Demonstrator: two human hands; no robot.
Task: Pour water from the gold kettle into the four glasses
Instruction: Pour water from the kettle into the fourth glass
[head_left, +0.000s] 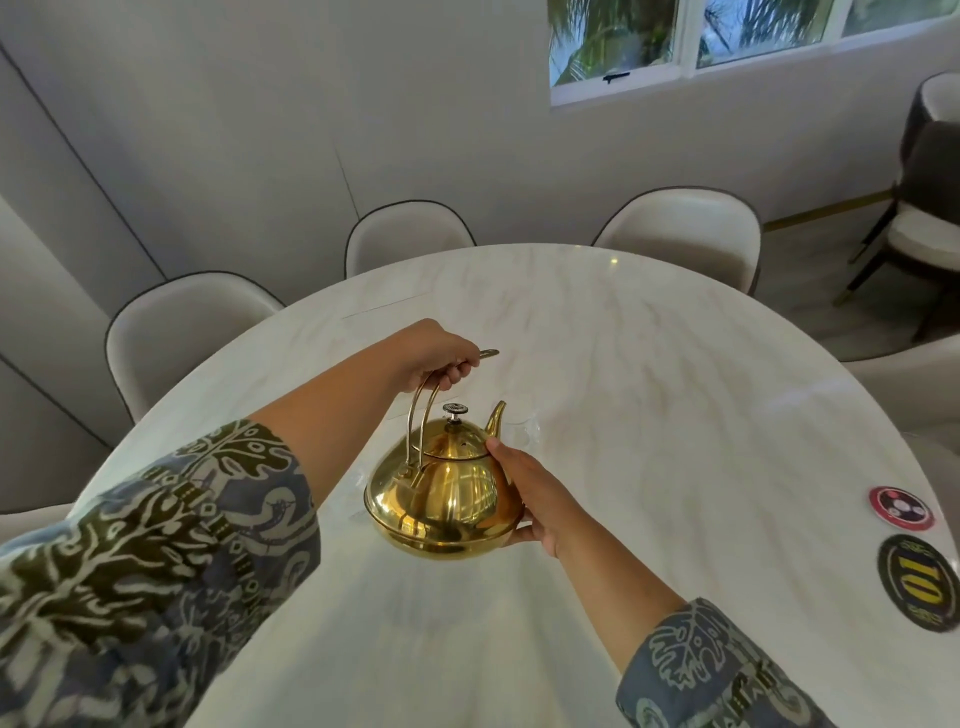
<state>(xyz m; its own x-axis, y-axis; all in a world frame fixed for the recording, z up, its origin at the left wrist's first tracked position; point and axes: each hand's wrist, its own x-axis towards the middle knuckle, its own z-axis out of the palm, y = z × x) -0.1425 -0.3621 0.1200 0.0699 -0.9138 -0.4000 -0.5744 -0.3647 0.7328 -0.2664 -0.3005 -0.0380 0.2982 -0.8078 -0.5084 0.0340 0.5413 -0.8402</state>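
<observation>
From the head camera, the gold kettle (444, 491) was held above the white marble desk (675, 415), close in front of the person and near the desk's middle. The left hand (441, 358) was clenched around the top of the arched handle, carrying the weight, while the right hand (524, 499) cupped the kettle's right side and underside, thumb up by the lid's rim. The kettle sat nearly upright, lid knob uppermost, its spout (496, 418) pointing away from the person and slightly right; its long axis ran from handle base to spout, front to back. A faint clear shape, probably a glass (522, 431), lay just beyond the spout; the other glasses could not be made out. To pour well, I judged the spout should be brought over a rim first, then tipped slowly from the handle, the right hand steadying the body and keeping the lid seated.
</observation>
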